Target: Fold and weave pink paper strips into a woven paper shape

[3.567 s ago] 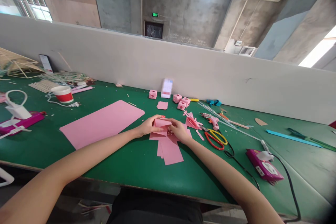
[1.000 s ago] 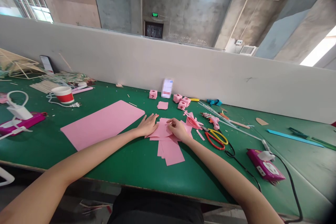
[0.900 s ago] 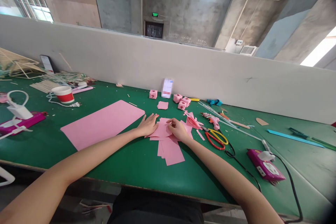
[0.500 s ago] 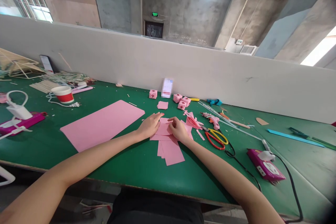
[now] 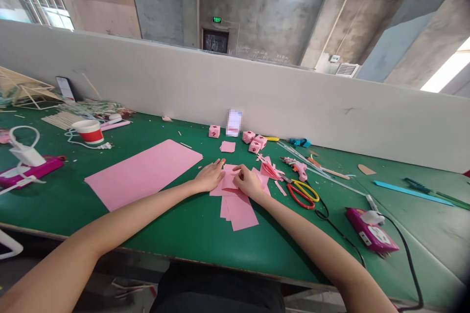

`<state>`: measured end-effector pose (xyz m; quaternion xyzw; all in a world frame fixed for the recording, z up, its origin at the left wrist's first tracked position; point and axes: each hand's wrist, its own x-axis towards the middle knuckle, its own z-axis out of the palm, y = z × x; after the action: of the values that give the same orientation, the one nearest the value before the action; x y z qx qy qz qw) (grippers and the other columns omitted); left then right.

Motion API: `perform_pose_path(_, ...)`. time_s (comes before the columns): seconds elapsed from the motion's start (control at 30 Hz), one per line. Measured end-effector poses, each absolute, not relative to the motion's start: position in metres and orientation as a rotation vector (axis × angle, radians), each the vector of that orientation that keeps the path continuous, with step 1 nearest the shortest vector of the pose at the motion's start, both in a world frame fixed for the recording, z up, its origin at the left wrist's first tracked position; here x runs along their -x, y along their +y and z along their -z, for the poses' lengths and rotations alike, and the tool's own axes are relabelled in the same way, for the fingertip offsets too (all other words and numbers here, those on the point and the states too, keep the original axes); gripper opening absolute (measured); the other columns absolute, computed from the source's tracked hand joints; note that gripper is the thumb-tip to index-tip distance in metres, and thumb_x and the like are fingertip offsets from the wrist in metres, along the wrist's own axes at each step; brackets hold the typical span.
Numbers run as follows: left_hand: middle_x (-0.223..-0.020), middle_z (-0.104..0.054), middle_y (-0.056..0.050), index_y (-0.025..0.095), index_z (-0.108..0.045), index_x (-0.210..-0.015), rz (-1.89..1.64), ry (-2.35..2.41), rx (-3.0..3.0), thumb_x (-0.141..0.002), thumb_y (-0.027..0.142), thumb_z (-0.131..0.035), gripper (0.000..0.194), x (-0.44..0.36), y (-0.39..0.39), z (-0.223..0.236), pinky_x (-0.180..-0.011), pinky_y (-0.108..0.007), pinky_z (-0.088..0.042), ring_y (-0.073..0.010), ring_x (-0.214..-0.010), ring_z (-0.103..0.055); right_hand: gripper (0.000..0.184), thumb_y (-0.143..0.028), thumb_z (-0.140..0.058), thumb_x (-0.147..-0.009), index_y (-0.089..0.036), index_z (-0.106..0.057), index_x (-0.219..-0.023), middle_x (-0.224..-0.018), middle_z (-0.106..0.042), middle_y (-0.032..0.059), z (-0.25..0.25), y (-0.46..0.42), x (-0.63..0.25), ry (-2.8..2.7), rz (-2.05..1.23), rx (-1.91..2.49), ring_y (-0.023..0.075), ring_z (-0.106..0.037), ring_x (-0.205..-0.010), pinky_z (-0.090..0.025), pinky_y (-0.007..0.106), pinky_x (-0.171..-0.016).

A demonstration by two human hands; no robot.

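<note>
My left hand point(image 5: 210, 177) lies flat with its fingers stretched out, touching the left side of a small pink paper sheet point(image 5: 229, 179). On the right side of that sheet, my right hand point(image 5: 248, 182) has its fingers curled in a pinch at the paper; the fingertips are partly hidden. Beneath both hands are other pink sheets, and more pink paper pieces point(image 5: 242, 214) fan out toward me. Right of my right hand lie pink scraps point(image 5: 270, 171) and scissors point(image 5: 304, 194) with red and yellow handles.
A large pink sheet point(image 5: 143, 171) lies to the left. Behind are a small square stack point(image 5: 227, 146), several pink paper cubes point(image 5: 214, 131) and an upright phone point(image 5: 234, 123). A glue gun point(image 5: 296, 168), power strips point(image 5: 371, 232) and a paper cup point(image 5: 89, 132) sit around the green table.
My left hand has shifted slightly left, its fingers drawn back a little. My right hand has moved slightly left over the small sheet.
</note>
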<state>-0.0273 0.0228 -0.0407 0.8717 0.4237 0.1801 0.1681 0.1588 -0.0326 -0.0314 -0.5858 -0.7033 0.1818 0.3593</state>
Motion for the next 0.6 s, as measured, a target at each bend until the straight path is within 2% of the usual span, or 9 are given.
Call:
perform_pose_path(0.17,-0.158,-0.024,-0.016,0.010,-0.022,-0.151,-0.423,1.260,-2.547,-0.098,0.038,-0.024,0.060,0.0239,0.0251,0.0448,-0.117,-0.048,-0.017,-0.0280,-0.147,-0.018,0.026,-0.009,-0.048,-0.074,-0.020,-0.056,-0.096,-0.062,-0.057,-0.0039,0.0314,-0.0339,-0.1581,-1.824,-0.445,1.511,0.0151,-0.055,-0.057,-0.031,0.024,-0.052)
perform_pose_path(0.37,-0.159,-0.023,-0.012,0.011,-0.018,-0.152,-0.364,1.353,-2.605,-0.099,0.037,-0.017,0.059,0.0229,0.0233,0.0448,-0.118,-0.046,-0.016,-0.0238,-0.148,-0.017,0.027,-0.008,-0.047,-0.076,-0.020,-0.056,-0.099,-0.065,-0.059,-0.0039,0.0319,-0.0347,-0.1579,-1.855,-0.407,1.573,0.0139,-0.056,-0.060,-0.030,0.022,-0.052)
perform_pose_path(0.6,-0.158,-0.027,-0.012,0.011,-0.023,-0.151,-0.330,1.429,-2.598,-0.099,0.038,-0.017,0.059,0.0184,0.0261,0.0465,-0.118,-0.047,-0.018,-0.0237,-0.147,-0.021,0.027,-0.009,-0.047,-0.078,-0.019,-0.056,-0.101,-0.069,-0.062,-0.0017,0.0298,-0.0366,-0.1565,-1.903,-0.346,1.621,0.0149,-0.057,-0.063,-0.030,0.023,-0.053)
